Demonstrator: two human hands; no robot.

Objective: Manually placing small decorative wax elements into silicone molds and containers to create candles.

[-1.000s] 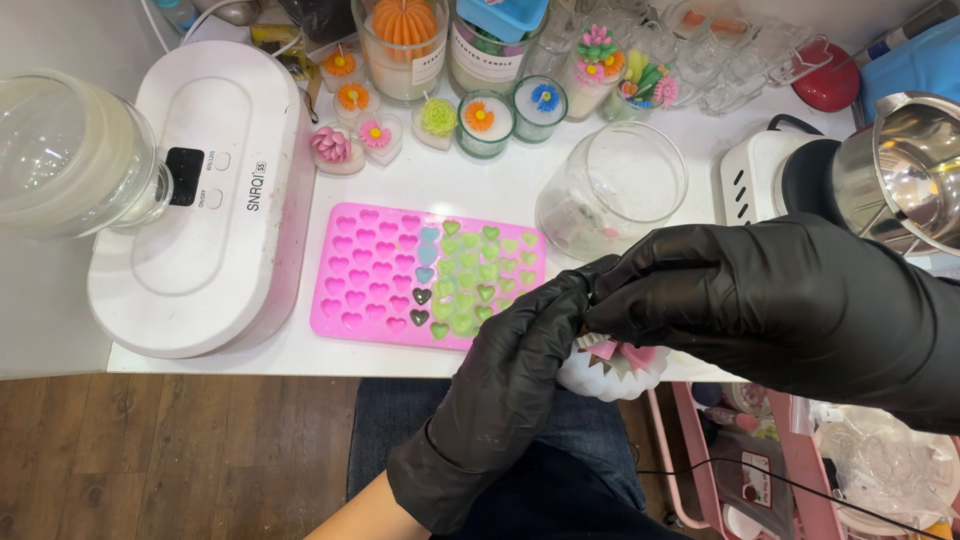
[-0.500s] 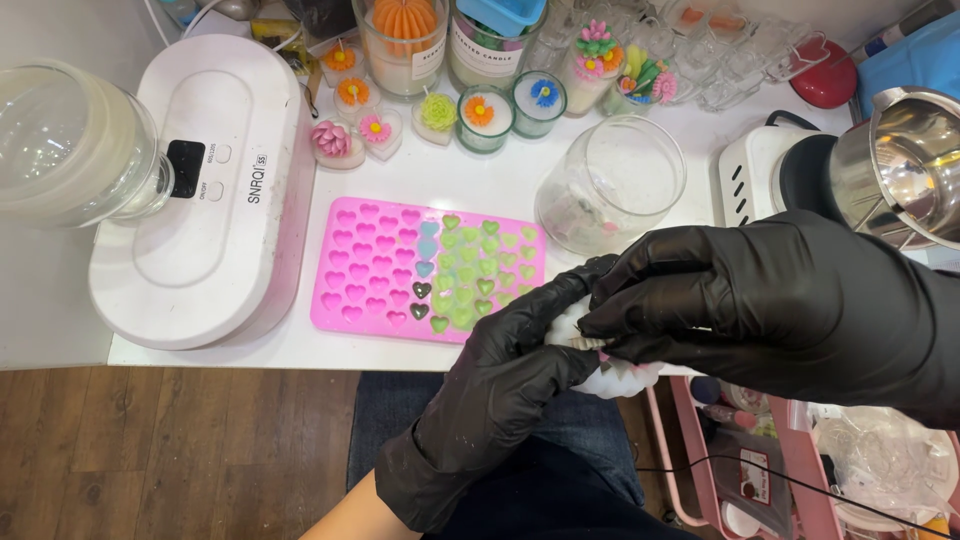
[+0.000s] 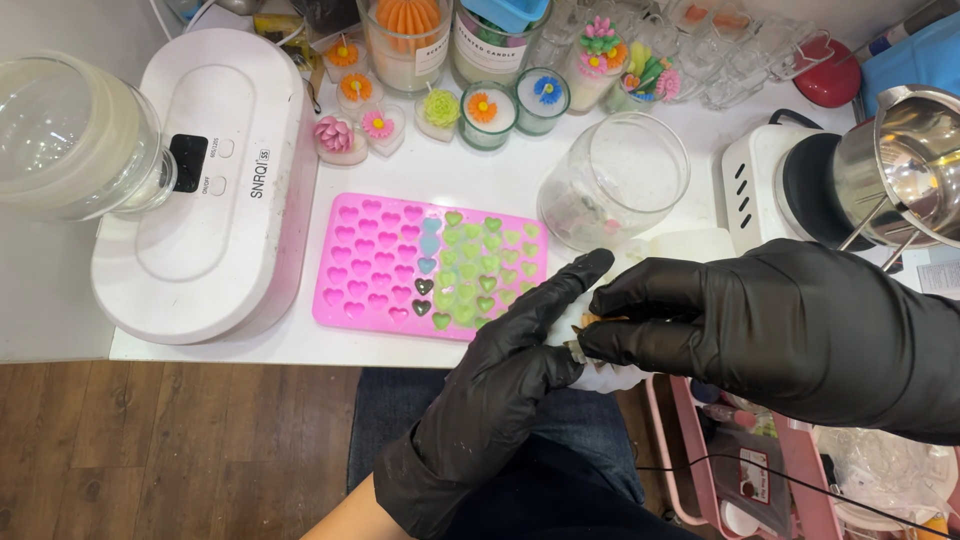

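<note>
Both my hands wear black gloves and meet at the table's front edge. My left hand cradles a small white object, mostly hidden under my fingers. My right hand pinches a thin brownish piece at the top of that object. Just left of my hands lies a pink silicone mould with heart-shaped cavities; several on its right side hold green, blue and dark fillings. An empty clear glass jar stands right behind my hands.
A white oval appliance with a clear glass jug sits at left. Small flower-topped candles line the back. A white hotplate with a metal pitcher stands at right. A pink trolley is below right.
The white object with pink trim, visible below my hands a second ago, is now mostly covered. My hands have closed tighter around it and the view has shifted slightly.
</note>
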